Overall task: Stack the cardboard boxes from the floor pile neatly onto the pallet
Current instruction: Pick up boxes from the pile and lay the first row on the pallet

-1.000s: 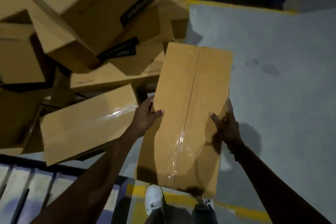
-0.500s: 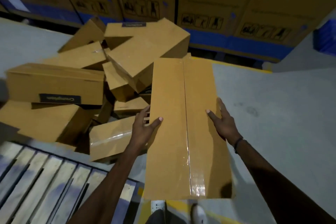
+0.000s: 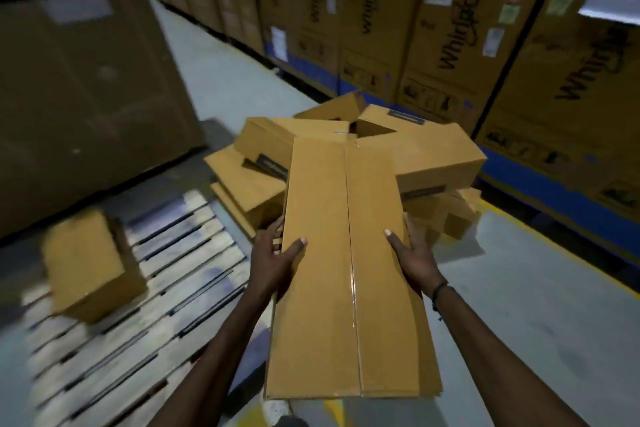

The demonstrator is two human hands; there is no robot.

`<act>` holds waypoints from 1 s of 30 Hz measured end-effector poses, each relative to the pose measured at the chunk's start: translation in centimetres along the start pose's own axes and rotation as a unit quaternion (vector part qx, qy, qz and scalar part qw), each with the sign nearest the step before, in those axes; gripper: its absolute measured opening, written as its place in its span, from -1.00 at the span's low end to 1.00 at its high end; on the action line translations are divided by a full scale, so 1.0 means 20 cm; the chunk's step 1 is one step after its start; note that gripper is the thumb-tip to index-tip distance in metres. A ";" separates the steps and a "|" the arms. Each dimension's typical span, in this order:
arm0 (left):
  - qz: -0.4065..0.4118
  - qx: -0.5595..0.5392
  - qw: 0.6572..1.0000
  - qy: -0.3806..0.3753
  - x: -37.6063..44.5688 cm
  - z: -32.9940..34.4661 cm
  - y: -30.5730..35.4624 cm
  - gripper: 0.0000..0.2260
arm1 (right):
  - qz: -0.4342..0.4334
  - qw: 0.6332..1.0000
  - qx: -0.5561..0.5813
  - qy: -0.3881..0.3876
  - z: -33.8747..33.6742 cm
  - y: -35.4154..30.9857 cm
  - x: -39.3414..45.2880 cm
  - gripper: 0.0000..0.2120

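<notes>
I carry a long brown cardboard box [image 3: 346,270] with a taped centre seam, held flat in front of me. My left hand [image 3: 273,258] grips its left edge, thumb on top. My right hand [image 3: 414,258] grips its right edge, thumb on top too. Behind the carried box lies the floor pile of cardboard boxes [image 3: 433,152], tumbled at odd angles. The wooden slatted pallet [image 3: 162,291] lies low on the left. One small cardboard box [image 3: 90,263] stands on it near its far left.
Tall printed appliance cartons [image 3: 450,28] line the back and right, behind a blue base and a yellow floor line [image 3: 561,250]. A big brown carton [image 3: 79,87] stands behind the pallet on the left. Grey floor stretches to the right of me.
The view has lifted and swung left, bringing the pallet and its small box into sight. The carried box has risen with both hands still on its edges.
</notes>
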State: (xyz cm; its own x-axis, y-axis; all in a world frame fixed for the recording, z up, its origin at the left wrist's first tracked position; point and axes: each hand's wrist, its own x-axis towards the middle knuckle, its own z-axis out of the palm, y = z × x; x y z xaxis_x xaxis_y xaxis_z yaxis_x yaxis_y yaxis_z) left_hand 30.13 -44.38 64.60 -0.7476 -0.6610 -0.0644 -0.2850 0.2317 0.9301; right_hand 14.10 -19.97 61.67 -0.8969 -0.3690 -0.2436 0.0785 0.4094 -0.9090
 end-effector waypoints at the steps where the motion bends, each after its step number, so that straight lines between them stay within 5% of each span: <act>1: -0.010 -0.012 1.000 0.026 -0.07 -0.09 -0.01 -0.47 | -0.009 1.000 -0.014 -0.019 0.06 -0.06 -0.02 -0.28; 13: -0.096 -0.105 0.951 0.274 -0.83 -1.12 -0.41 -0.54 | -0.188 0.946 -0.217 -0.153 1.15 -0.63 -0.48 -0.26; 18: -0.091 -0.110 0.935 0.323 -1.12 -1.47 -0.54 -0.71 | -0.229 0.924 -0.249 -0.177 1.55 -0.74 -0.79 -0.30; 25: -0.158 -0.092 0.905 0.385 -1.49 -1.99 -0.89 -0.51 | -0.270 0.900 -0.226 -0.257 2.15 -0.70 -1.17 -0.27; 30: -0.168 -0.095 0.902 0.385 -1.56 -2.25 -1.05 -0.54 | -0.258 0.897 -0.225 -0.280 2.45 -0.69 -1.32 -0.29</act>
State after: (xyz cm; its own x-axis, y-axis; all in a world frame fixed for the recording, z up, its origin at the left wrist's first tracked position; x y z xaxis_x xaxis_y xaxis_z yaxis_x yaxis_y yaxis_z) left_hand 86.42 -60.63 63.35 0.0216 -0.9882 -0.1517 -0.2542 -0.1522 0.9551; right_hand 57.93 -56.79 64.08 -0.3943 -0.9159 -0.0757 -0.5802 0.3120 -0.7523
